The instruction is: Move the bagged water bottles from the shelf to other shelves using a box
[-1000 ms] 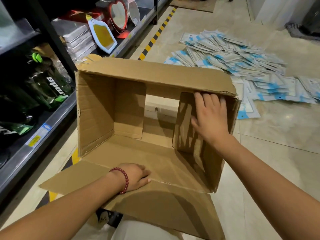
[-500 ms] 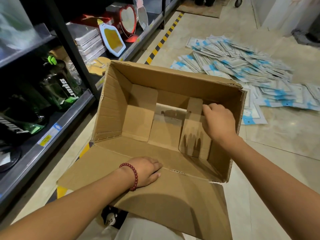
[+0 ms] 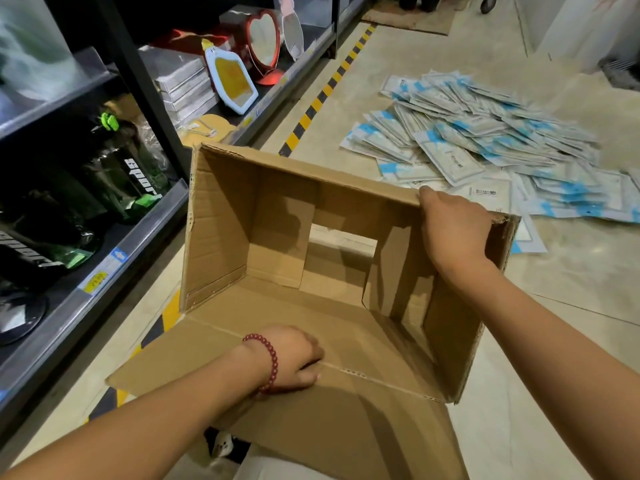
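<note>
1. Green bagged water bottles (image 3: 128,181) lie on the dark shelf (image 3: 114,251) at far left, "sport" printed on them, clear plastic around them; a yellow price tag (image 3: 95,281) sits on the shelf edge.
2. Further along the shelving: grey flat boxes (image 3: 180,81), a white-framed yellow mirror (image 3: 230,81), a red heart-shaped mirror (image 3: 263,39).
3. Yellow-black hazard tape (image 3: 325,88) runs along the floor beside the shelving.
4. Cardboard box (image 3: 221,230) in centre, tipped so its opening faces the camera, empty inside, bottom flaps not closed, gap showing in the middle.
5. Left hand (image 3: 294,358), red bead bracelet (image 3: 268,362) on the wrist, presses down on the near flap at the fold line, fingers curled on the cardboard.
6. Right hand (image 3: 453,233) grips the box's top right edge, fingers wrapped over the rim.
7. Pile of white-blue flat packets (image 3: 485,140) spread on the tiled floor (image 3: 571,306), right of the box.
</note>
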The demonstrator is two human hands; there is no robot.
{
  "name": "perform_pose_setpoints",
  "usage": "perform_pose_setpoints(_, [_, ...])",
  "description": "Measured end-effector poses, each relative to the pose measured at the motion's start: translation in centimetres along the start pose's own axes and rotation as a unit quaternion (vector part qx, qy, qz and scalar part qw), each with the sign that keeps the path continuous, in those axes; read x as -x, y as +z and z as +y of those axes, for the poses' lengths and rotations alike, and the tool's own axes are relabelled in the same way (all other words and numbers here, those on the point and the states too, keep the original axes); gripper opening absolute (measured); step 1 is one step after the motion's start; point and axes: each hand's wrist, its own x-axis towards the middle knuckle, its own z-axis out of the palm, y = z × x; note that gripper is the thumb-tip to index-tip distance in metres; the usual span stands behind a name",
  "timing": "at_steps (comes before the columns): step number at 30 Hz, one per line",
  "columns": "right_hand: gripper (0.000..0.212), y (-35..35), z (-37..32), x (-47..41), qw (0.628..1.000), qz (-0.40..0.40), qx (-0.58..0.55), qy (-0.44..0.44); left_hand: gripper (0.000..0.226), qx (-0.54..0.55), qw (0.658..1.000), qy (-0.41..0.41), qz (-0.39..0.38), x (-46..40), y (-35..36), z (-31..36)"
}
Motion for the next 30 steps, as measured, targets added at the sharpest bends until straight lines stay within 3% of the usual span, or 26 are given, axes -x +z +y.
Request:
perform_pose_setpoints(2, [0.041,0.3,0.6,0.8,1.0,0.019,0.003,-0.004,0.042,-0.058,0.984,0.037,0.164,0.7,-2.4,-0.6])
perform_pose_setpoints(4, [0.041,0.6,1.1,1.7,0.999,0.042,0.002,-0.015,0.041,-0.091,0.907,0.092,0.401,1.2,-5.2,-1.6])
perform_pose_setpoints(6, [0.038,0.8,1.4,2.6,0.997,0.064,0.003,-0.036,0.055,-0.097,0.834,0.061,0.54,1.9,-8.0,-3.1])
perform_pose_setpoints(8, [0.039,1.2,1.7,3.5,0.993,0.089,-0.005,-0.073,0.08,-0.111,0.838,-0.06,0.53,2.9,-10.6,-4.6])
perform_pose_setpoints(10, [0.043,1.6,2.2,4.3,0.985,0.117,-0.037,-0.12,0.098,-0.137,0.874,-0.181,0.429,3.6,-12.2,-6.1])
perform_pose_setpoints(12, [0.044,1.6,2.6,5.0,0.975,0.132,-0.085,-0.155,0.097,-0.152,0.901,-0.231,0.334,3.7,-12.8,-7.2])
perform_pose_setpoints(14, [0.048,1.3,2.6,5.6,0.974,0.133,-0.101,-0.156,0.083,-0.113,0.913,-0.222,0.324,3.6,-12.9,-7.5])
perform_pose_setpoints(17, [0.048,0.8,2.7,5.9,0.971,0.154,-0.12,-0.139,0.076,-0.04,0.899,-0.196,0.388,2.9,-12.9,-7.0])
perform_pose_setpoints(19, [0.039,0.4,3.1,5.7,0.968,0.182,-0.114,-0.128,0.076,-0.045,0.883,-0.166,0.436,2.2,-13.2,-7.0])
perform_pose_setpoints(24, [0.042,0.4,4.6,5.7,0.973,0.199,-0.062,-0.094,0.075,-0.077,0.847,-0.138,0.507,-0.1,-13.1,-6.7])
perform_pose_setpoints(26, [0.047,0.9,5.1,5.6,0.982,0.155,-0.052,-0.091,0.078,-0.096,0.856,-0.161,0.483,-1.0,-12.9,-6.4])
perform_pose_setpoints(30, [0.061,1.9,5.1,5.8,0.992,-0.027,-0.099,-0.069,0.092,-0.076,0.9,-0.241,0.355,-2.7,-12.3,-6.7])
